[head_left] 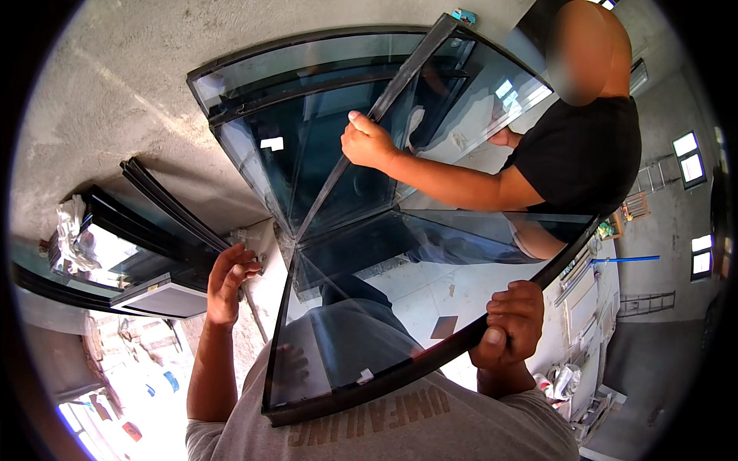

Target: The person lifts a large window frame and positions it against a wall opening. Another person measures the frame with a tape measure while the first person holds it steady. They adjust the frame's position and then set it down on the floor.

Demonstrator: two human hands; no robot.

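A framed glass pane (361,326) with a dark edge leans across my front, and the floor and my legs show through it. My right hand (509,326) is closed around its dark frame on the near right side. My left hand (231,283) is raised beside the pane's left edge, apart from it, fingers loosely bent with nothing seen in them. Opposite me, a person in a black T-shirt (588,154) grips the dark edge of another glass pane (484,92) with one hand (369,142). That pane stands before a larger dark-framed one (307,146) against the wall.
More black frames (165,203) and a pale-rimmed panel (165,296) lean at the left, with crumpled plastic (71,230) on them. A rough grey wall (146,77) rises behind. Ladders (646,304) and stacked materials (576,307) are at the right. A flat brown piece (444,327) lies on the floor.
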